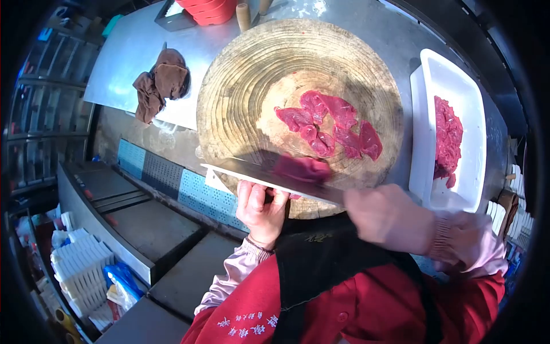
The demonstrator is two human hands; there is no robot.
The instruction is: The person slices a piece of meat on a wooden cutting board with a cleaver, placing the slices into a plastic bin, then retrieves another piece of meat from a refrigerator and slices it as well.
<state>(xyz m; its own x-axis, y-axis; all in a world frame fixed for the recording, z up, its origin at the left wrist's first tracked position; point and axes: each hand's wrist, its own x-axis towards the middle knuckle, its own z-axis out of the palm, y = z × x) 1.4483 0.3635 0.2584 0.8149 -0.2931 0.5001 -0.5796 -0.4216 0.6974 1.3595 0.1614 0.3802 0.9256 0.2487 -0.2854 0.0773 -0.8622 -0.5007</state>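
My right hand, smeared by motion, is wrapped round the handle of a broad knife. The blade lies across the near side of a round wooden chopping block, pointing left. Close against the blade's near side is my left hand, fingers curled at the block's edge on a piece of raw meat, mostly hidden by hand and blade. A dark red piece shows just beyond the blade. Several thin red meat slices are spread over the middle of the block.
A white plastic tub with a heap of red meat stands right of the block. Left on the steel table lies a crumpled brown cloth. Red stacked bowls are at the back. Stacked white trays sit lower left.
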